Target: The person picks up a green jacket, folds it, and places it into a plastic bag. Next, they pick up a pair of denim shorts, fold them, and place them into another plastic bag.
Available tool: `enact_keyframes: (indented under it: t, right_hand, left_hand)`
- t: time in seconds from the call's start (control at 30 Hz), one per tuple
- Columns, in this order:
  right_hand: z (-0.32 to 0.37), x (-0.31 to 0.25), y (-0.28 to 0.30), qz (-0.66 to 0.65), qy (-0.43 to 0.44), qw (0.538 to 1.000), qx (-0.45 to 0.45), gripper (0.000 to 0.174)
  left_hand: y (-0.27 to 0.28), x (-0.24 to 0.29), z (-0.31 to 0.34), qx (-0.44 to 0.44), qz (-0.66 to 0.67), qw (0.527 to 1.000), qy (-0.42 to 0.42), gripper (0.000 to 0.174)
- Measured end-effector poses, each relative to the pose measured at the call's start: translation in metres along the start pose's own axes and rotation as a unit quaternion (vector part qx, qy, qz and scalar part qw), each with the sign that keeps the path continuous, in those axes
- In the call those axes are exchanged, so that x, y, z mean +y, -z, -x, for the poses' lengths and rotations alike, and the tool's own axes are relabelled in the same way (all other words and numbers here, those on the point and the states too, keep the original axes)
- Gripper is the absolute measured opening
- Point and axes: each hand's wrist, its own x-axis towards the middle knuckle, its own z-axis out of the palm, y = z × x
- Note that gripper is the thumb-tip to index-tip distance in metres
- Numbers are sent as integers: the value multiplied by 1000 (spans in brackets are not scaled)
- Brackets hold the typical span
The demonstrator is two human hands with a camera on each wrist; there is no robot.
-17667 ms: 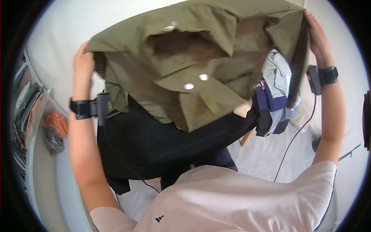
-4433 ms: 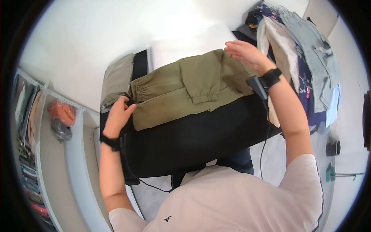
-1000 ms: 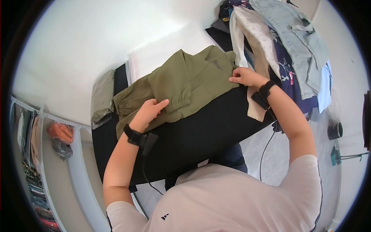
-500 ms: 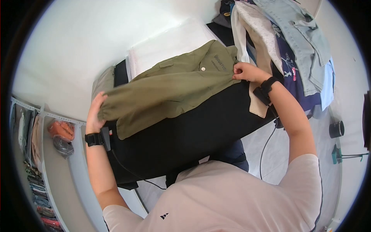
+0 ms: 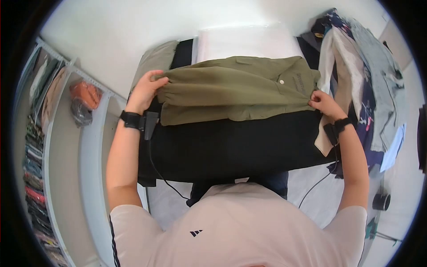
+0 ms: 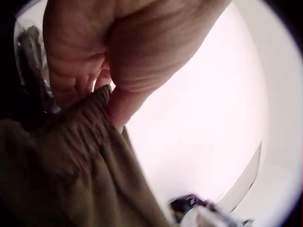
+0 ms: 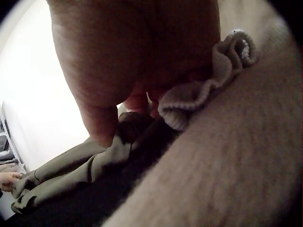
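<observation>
An olive-green jacket (image 5: 240,89) lies folded lengthwise across the black-covered table, a snap button and dark print showing by its collar at the right. My left hand (image 5: 144,91) pinches the gathered cuff (image 5: 163,93) of a sleeve stretched along the top of the jacket. Thumb and fingers meet over the elastic edge of that cuff in the left wrist view. At the other end my right hand (image 5: 327,104) pinches the shoulder edge near the collar. In the right wrist view the cloth disappears between its thumb and fingers, and a pale ribbed fabric edge (image 7: 189,101) lies beside the hand.
Behind the jacket lies a stack of clear plastic bags (image 5: 249,42). A bagged grey-green garment (image 5: 155,58) sits at the back left. Several clothes (image 5: 382,89) hang over the table's right end. Shelves (image 5: 66,151) stand at the left; cables trail from both wrists.
The jacket was held up spread, then lay folded with the sleeve turned across its middle. Within the last second my left hand has drawn the cuff out leftward; the right hand keeps its pinch.
</observation>
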Motion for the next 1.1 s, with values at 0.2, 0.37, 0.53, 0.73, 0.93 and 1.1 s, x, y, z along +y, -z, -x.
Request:
enact_keyframes:
  t: [0.2,0.37,0.53,0.73,0.93,1.1]
  right_hand:
    - [0,2,-1,-16,-11,1000,1,22]
    - [2,-3,1,-5,-21,1000,-1,22]
    - [1,-1,0,-16,-30,999,4,21]
    - [4,-10,0,-3,-24,1000,3,21]
    - [4,-3,0,21,17,1000,7,21]
    - [16,-25,11,78,-32,996,0,26]
  left_hand:
    - [9,-70,-4,56,-376,923,-50,51]
    - [0,-55,2,99,-303,948,4,57]
    - [-7,-50,17,68,-308,948,40,63]
    - [-2,-67,11,60,-86,993,-46,59]
    - [0,-84,8,124,-510,849,-56,64]
    - [9,-87,1,128,-485,865,10,65]
